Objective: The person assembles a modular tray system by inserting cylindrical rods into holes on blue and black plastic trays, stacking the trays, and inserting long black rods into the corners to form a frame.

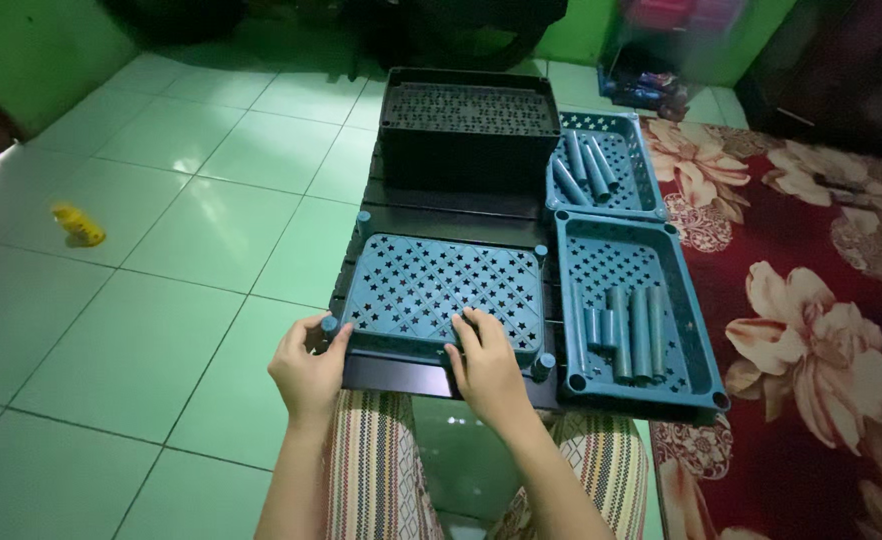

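A small yellow object [79,224] lies on the floor tiles at nine o'clock. The left hand [309,368] curls its fingers around the near-left corner of a blue star-perforated shelf tray [431,290]; the right hand [486,365] presses spread fingers on its near edge. At three o'clock, blue tubes [626,340] lie in another tray [696,330].

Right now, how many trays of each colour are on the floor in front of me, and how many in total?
Blue trays: 3, one under both hands, one at near right with tubes, one at far right with tubes.
Black trays: 1, at the far end.
Total: 4 trays.
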